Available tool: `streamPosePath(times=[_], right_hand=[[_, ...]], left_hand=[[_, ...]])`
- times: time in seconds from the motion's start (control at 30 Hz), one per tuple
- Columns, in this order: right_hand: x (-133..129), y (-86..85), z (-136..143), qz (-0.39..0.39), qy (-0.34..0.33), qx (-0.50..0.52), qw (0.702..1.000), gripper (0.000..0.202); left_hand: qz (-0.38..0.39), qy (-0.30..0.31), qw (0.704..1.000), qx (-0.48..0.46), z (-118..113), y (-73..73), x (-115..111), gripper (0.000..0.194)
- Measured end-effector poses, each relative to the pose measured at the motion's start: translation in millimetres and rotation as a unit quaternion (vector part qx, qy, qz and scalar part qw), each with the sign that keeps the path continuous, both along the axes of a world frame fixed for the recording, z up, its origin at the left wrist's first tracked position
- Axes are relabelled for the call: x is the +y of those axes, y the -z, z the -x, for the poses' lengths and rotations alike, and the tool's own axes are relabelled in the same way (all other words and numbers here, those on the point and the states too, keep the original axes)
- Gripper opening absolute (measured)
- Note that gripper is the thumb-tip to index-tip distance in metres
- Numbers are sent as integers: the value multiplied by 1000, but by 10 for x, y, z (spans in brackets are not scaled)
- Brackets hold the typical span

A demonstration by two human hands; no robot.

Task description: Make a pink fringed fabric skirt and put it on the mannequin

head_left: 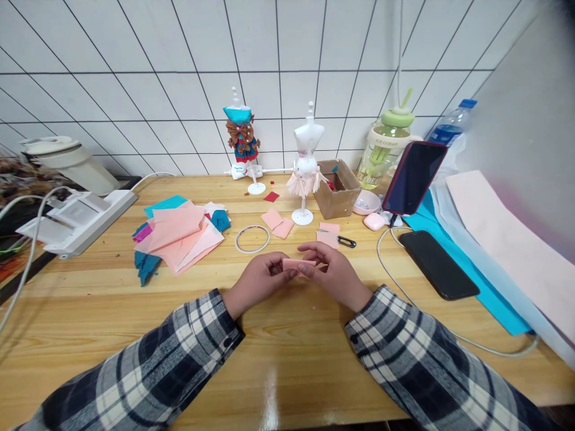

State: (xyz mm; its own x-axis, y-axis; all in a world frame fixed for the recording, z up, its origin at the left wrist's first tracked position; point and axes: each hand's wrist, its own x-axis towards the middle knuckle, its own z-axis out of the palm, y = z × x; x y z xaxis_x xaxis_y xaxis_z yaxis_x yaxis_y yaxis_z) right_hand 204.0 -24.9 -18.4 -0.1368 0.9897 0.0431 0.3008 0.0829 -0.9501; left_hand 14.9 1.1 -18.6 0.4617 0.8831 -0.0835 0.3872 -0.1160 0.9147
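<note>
A small strip of pink paper (pixel 299 264) is held between my two hands above the wooden table. My left hand (pixel 261 278) pinches its left end, and my right hand (pixel 333 274) grips its right end between thumb and fingers. Beyond them lie pink squares (pixel 282 227), a white ring (pixel 252 239) and another pink piece (pixel 328 235) with small black-handled scissors (pixel 346 241) on it. A white mannequin (pixel 308 140) wearing a pale pink skirt stands upright behind. To its left is a second mannequin (pixel 242 134) dressed in blue, brown and red.
Pink and blue paper (pixel 182 233) is heaped at left, near a white power strip (pixel 90 221). A cardboard box (pixel 339 200), a green-lidded bottle (pixel 389 143), an upright phone (pixel 415 178), a flat black phone (pixel 439 264), a cable and large sheets (pixel 507 239) occupy the right.
</note>
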Motion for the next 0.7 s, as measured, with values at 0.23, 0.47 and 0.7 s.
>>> streamPosePath(times=[0.23,0.47,0.7], right_hand=[[42,22,-3,32,-13,8,999,12],[37,55,-3,55,-20,34,998,14],[44,50,-3,69,-35,78,994,14]], left_hand=[[36,1,997,-75,0,-17,17,25],[38,-6,997,-61,4,-35,10,22],[77,-10,992,-97,15,-34,19,26]])
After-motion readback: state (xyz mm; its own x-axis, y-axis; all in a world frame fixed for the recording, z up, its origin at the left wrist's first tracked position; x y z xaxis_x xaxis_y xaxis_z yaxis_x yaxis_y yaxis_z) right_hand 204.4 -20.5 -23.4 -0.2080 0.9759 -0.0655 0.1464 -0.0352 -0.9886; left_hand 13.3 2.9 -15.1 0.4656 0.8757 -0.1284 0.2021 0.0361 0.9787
